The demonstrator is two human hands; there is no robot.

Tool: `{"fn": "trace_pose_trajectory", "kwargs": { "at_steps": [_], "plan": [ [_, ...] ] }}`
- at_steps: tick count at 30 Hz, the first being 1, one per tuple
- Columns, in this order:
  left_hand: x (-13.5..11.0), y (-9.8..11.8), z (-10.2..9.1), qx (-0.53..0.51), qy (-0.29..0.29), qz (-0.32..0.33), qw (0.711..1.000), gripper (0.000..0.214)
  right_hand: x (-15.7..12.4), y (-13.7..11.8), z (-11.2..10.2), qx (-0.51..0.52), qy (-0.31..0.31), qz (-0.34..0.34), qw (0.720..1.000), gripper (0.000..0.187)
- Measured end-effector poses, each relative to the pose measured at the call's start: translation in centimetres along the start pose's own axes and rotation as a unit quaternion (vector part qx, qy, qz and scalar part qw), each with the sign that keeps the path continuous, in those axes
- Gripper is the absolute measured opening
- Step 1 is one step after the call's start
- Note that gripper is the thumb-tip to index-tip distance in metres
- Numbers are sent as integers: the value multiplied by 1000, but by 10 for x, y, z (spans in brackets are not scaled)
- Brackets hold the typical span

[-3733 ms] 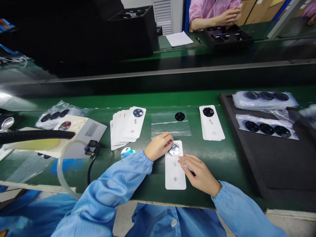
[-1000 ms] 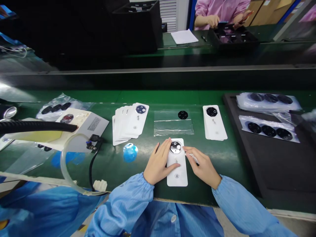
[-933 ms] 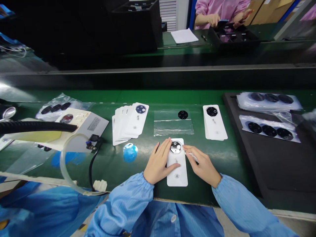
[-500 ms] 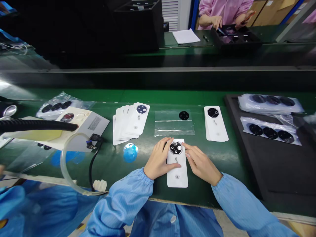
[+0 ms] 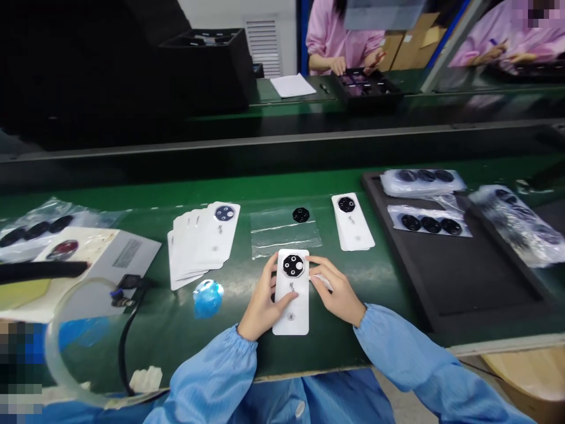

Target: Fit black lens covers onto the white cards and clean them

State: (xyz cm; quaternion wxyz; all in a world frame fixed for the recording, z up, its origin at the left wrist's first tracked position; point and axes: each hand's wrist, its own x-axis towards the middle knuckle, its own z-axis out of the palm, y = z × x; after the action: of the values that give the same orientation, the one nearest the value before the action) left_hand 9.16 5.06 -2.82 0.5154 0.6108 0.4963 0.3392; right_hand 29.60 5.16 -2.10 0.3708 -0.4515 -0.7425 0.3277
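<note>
Left hand (image 5: 265,303) flat, pinning white card (image 5: 290,309); right hand (image 5: 335,291) pinches white tab (image 5: 321,281); hasty pull could shift black lens cover (image 5: 293,265) off-centre.

No wording can be read here. Small dark characters run down a white card (image 5: 290,321) below its black lens cover (image 5: 293,265), too small to make out, and similar marks show on a second white card (image 5: 355,234). A barcode label (image 5: 127,253) sits on a grey sheet (image 5: 148,250), its digits blurred.
</note>
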Motion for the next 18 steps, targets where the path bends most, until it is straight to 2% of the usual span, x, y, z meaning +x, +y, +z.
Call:
{"fn": "trace_pose_trajectory", "kwargs": {
  "at_steps": [7, 18],
  "plan": [
    [-1, -1, -1, -34, 0, -27, 999, 82, -4, -4, 2, 9, -26, -16, 1000, 14],
    [-1, 0, 1, -38, 7, -43, 998, 81, -1, -4, 3, 16, -25, -13, 999, 15]
  ]
}}
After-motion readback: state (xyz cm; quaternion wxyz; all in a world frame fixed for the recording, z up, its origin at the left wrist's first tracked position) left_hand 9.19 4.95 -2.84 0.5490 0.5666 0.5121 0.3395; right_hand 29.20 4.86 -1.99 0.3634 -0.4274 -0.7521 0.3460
